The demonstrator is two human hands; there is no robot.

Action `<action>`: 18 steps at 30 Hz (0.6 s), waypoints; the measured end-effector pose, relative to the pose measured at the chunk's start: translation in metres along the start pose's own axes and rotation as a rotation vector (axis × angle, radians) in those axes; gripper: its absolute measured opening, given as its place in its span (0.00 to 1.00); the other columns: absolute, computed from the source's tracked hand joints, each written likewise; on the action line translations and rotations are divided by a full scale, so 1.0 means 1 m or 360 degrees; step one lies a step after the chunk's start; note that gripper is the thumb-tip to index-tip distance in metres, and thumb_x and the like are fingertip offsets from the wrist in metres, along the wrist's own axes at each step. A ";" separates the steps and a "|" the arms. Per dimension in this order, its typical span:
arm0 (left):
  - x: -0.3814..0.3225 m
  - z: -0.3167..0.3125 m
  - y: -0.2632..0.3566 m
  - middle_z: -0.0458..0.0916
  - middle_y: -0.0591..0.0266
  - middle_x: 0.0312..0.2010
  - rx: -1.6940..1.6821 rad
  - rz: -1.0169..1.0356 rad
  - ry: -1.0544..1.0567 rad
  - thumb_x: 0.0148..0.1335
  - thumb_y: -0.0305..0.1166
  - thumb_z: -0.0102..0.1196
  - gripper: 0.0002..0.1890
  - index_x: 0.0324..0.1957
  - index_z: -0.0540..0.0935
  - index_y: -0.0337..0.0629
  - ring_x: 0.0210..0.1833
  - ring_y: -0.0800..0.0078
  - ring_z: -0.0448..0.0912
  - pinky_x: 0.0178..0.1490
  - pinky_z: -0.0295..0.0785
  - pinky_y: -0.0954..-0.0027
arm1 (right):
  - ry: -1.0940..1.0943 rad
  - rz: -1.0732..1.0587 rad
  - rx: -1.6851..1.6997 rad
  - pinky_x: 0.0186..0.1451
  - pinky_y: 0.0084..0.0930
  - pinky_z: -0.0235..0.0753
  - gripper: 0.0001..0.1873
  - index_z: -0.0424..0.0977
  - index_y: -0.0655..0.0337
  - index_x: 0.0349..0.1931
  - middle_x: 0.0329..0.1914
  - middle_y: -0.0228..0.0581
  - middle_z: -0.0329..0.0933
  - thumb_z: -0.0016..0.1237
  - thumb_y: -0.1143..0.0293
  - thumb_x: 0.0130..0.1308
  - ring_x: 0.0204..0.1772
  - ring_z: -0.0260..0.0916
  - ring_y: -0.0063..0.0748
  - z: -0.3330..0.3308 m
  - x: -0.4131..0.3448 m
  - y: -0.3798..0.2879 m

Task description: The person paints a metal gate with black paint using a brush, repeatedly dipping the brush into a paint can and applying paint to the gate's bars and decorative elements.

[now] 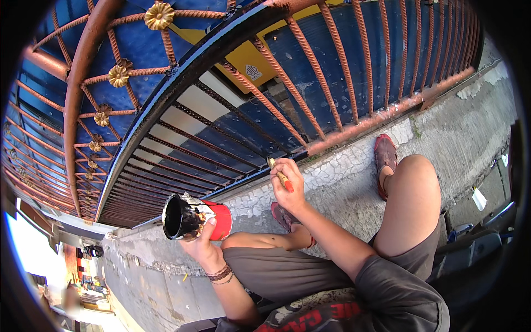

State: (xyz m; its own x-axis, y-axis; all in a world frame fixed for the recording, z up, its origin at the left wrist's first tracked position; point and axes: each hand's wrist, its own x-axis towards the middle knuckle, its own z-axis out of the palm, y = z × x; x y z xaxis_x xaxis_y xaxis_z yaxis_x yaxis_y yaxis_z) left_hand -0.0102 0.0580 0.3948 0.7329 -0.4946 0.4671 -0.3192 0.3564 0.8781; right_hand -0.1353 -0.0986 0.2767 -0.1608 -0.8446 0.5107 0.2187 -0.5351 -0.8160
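My left hand (pixel 205 242) grips a red paint can (pixel 220 220), tilted, its mouth and near side smeared with black paint. In my right hand (pixel 288 182) is a paintbrush (pixel 282 176) with a pale wooden handle and a red end. The brush tip is at the lower rail of a metal fence (pixel 307 74), where the black part meets the copper-coloured part; whether the bristles touch is too small to tell. Several twisted bars (pixel 207 128) to the left of the brush are black. The bars to its right are copper-coloured.
Gold flower ornaments (pixel 159 16) dot the fence's upper lattice. Blue sheeting (pixel 356 54) and a yellow panel (pixel 249 62) stand behind the bars. A cracked concrete ledge (pixel 344 153) runs along the fence foot. My knees are bent beside it. Dark objects lie at the right.
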 end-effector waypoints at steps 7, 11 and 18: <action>-0.001 0.001 0.000 0.82 0.55 0.54 -0.0002 -0.0002 0.0003 0.46 0.13 0.66 0.36 0.62 0.75 0.36 0.55 0.64 0.81 0.64 0.75 0.60 | 0.0335 -0.0097 -0.0154 0.50 0.36 0.77 0.08 0.74 0.65 0.32 0.42 0.49 0.76 0.48 0.85 0.53 0.45 0.77 0.47 -0.029 0.018 0.024; -0.001 0.003 0.000 0.81 0.55 0.55 -0.0026 0.0014 0.0008 0.46 0.12 0.65 0.37 0.63 0.75 0.36 0.56 0.64 0.81 0.65 0.74 0.60 | 0.0343 -0.0022 -0.0113 0.49 0.36 0.78 0.08 0.74 0.64 0.32 0.41 0.48 0.76 0.48 0.85 0.53 0.43 0.77 0.46 -0.029 0.017 0.024; -0.001 0.003 0.002 0.81 0.56 0.54 -0.0036 0.0032 -0.0026 0.45 0.12 0.66 0.38 0.63 0.75 0.36 0.56 0.64 0.80 0.65 0.74 0.61 | 0.0267 -0.0142 0.0006 0.50 0.32 0.76 0.06 0.73 0.65 0.31 0.43 0.46 0.76 0.51 0.84 0.54 0.44 0.76 0.39 -0.019 0.023 0.002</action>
State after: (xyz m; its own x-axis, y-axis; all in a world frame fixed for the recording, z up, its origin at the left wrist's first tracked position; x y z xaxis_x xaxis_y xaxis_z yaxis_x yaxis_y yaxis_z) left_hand -0.0133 0.0572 0.3963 0.7164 -0.5002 0.4864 -0.3197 0.3843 0.8661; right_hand -0.1571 -0.1185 0.2819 -0.3379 -0.7788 0.5285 0.2000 -0.6081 -0.7683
